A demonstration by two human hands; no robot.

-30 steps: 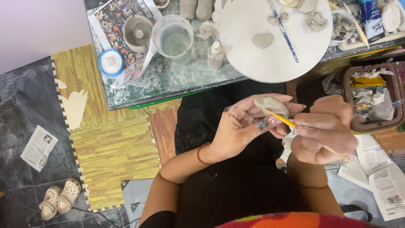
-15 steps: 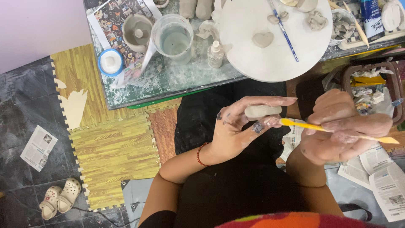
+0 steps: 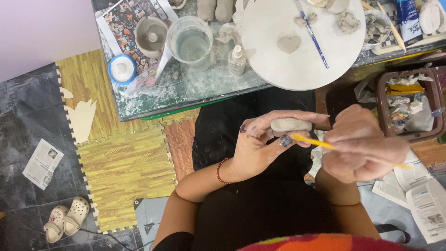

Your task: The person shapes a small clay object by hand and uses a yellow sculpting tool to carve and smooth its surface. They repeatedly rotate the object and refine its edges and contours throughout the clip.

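Near the lap, below the counter (image 3: 186,93): one clay lump (image 3: 291,124), pinched in left hand (image 3: 260,144), fingers curled. Right hand (image 3: 364,151) closed around one yellow tool (image 3: 312,142), tip touching lump.

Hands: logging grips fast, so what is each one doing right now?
Left hand: closed around a small grey clay piece, pinched between fingers and thumb.
Right hand: closed on a yellow-handled tool, its tip at the clay.

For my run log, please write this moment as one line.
left hand: holds grey clay piece | right hand: holds yellow tool, tip at clay | table: round white board
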